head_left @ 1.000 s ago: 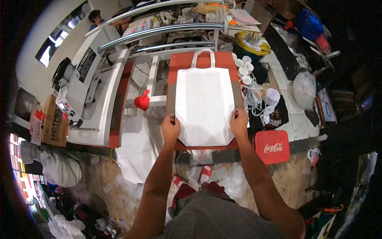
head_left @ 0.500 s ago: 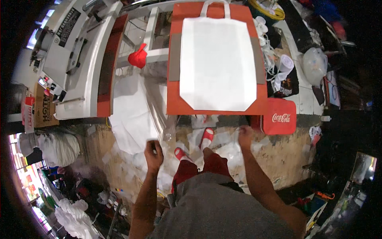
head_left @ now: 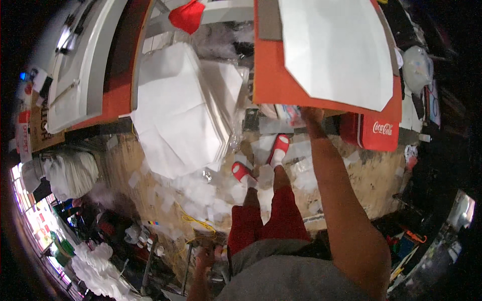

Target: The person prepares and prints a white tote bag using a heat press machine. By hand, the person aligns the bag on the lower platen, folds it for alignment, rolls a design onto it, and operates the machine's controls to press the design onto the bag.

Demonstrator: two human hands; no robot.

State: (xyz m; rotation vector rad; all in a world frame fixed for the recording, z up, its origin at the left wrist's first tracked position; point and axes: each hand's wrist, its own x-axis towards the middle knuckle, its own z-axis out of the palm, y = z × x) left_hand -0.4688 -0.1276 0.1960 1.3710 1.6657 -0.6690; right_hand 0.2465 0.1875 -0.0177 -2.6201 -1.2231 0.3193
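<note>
A white tote bag [head_left: 336,55] lies flat on a red-orange board [head_left: 273,83] ahead of me. My right hand [head_left: 312,115] reaches in beneath the board's near edge, beside a bundle in clear plastic [head_left: 290,114]. The board hides its fingers, so what it touches does not show. My left hand [head_left: 205,257] hangs low at my left side, dim and blurred, and its fingers cannot be made out. Left of the board leans a stack of folded white fabric pieces [head_left: 175,110], with a red cloth [head_left: 187,16] hanging above it.
To the right of my right forearm is a red box [head_left: 379,131]. A white machine table [head_left: 80,75] with a red edge stands at the left. Scraps cover the floor [head_left: 211,193], and a yellow cord [head_left: 198,222] lies there. White bundles [head_left: 70,175] sit at the far left.
My right hand has gone forward under the board's edge. My left hand has dropped back from beside the white stack toward my body. The view has tilted down and shifted left.
</note>
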